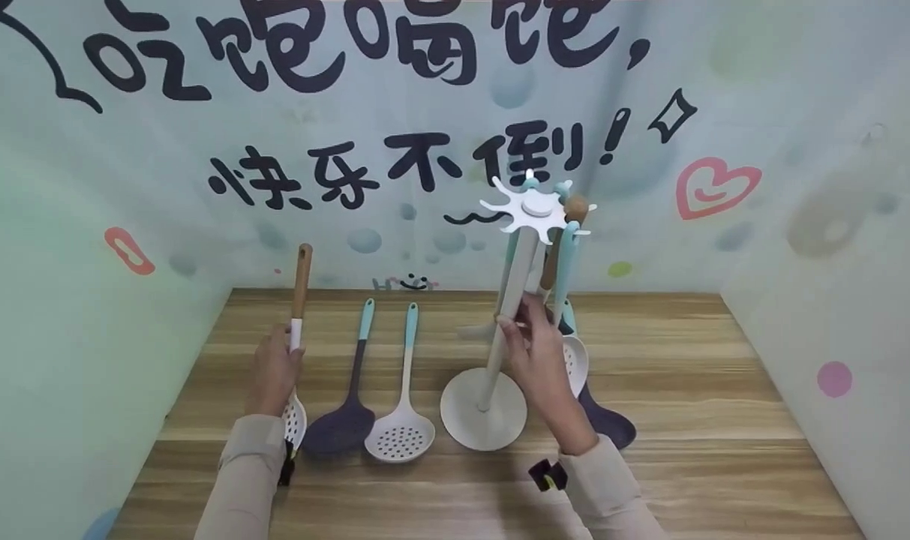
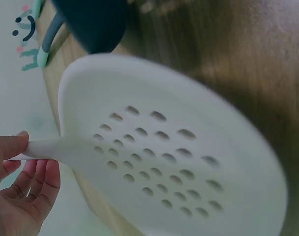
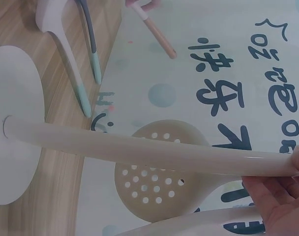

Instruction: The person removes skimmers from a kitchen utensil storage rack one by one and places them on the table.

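Note:
My left hand [image 1: 274, 367] pinches the white neck of a perforated skimmer [image 2: 154, 172] with a wooden handle [image 1: 301, 281]. Its handle points up and its holed bowl hangs low, large in the left wrist view. My right hand [image 1: 537, 356] grips the pole of a white utensil stand [image 1: 485, 427], thumb on the near side, high above its round base. A star-shaped hook top [image 1: 536, 210] crowns the pole. From its hooks hang several utensils, one with a wooden handle and one with a turquoise handle [image 1: 566, 262]. A hanging beige skimmer [image 3: 162, 196] shows behind the pole in the right wrist view.
Between my hands, a dark turner [image 1: 340, 429] and a white skimmer [image 1: 400, 435] lie on the wooden table [image 1: 394, 502], turquoise handles pointing away. Right of the stand is a dark ladle [image 1: 611, 424]. A printed backdrop [image 1: 394, 217] rises along the table's far edge.

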{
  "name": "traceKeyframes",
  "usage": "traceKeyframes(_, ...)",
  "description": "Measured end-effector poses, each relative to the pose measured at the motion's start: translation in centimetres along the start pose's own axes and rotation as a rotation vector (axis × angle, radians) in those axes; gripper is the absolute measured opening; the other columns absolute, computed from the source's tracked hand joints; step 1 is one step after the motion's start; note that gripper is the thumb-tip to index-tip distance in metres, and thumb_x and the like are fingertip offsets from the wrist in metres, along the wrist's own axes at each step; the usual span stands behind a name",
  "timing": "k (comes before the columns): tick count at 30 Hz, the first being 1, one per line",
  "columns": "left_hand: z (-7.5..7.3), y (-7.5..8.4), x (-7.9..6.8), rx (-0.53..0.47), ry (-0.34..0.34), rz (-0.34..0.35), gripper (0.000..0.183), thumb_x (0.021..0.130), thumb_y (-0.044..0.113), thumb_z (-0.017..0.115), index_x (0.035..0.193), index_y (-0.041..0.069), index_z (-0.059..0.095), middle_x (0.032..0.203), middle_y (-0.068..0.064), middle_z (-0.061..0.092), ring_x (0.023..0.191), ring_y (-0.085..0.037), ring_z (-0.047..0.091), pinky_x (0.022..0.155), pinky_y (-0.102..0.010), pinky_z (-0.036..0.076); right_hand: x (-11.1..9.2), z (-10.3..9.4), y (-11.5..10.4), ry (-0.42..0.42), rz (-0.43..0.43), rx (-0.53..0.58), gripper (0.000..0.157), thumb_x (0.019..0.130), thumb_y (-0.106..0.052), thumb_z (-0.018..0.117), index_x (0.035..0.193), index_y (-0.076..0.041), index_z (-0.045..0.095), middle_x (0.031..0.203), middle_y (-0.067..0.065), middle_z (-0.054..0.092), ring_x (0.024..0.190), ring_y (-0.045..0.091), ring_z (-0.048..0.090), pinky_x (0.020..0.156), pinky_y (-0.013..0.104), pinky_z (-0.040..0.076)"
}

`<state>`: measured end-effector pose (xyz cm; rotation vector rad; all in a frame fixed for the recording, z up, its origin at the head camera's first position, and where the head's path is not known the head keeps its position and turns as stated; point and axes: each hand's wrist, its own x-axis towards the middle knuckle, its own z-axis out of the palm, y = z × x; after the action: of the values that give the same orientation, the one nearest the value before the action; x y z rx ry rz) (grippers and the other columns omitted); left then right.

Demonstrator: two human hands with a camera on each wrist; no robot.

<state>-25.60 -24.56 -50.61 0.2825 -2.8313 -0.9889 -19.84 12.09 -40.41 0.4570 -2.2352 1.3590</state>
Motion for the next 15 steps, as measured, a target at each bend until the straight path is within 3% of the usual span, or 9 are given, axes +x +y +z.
traceKeyframes(8, 0.6, -0.3, 0.1, 0.017, -0.029, 0.024, 0.048, 0.092, 0.009, 0.054, 0.137, 0.005, 0.037, 0.092, -0.019, 0.055, 0.075, -0.026, 0.053, 0.06, -0.035, 0.042, 0.0, 0.0, 0.1, 0.004, -0.015, 0.006, 0.04, 0.094, -0.029, 0.05, 0.126, -0.007, 0.045, 0.109, 0.018, 0.06, 0.103, 0.025, 0.062, 0.084, 0.04, 0.053)
traceKeyframes(15, 1.8, -0.4, 0.0, 0.025, -0.111, 0.009, 0.049, 0.09, 0.002, 0.054, 0.136, 0.0, 0.035, 0.112, -0.034, 0.052, 0.098, -0.044, 0.055, 0.08, -0.053, 0.046, -0.2, -0.2, 0.1, -0.003, -0.01, 0.013, 0.045, 0.094, -0.034, 0.049, 0.128, -0.005, 0.044, 0.111, 0.019, 0.06, 0.102, 0.026, 0.063, 0.083, 0.04, 0.053)
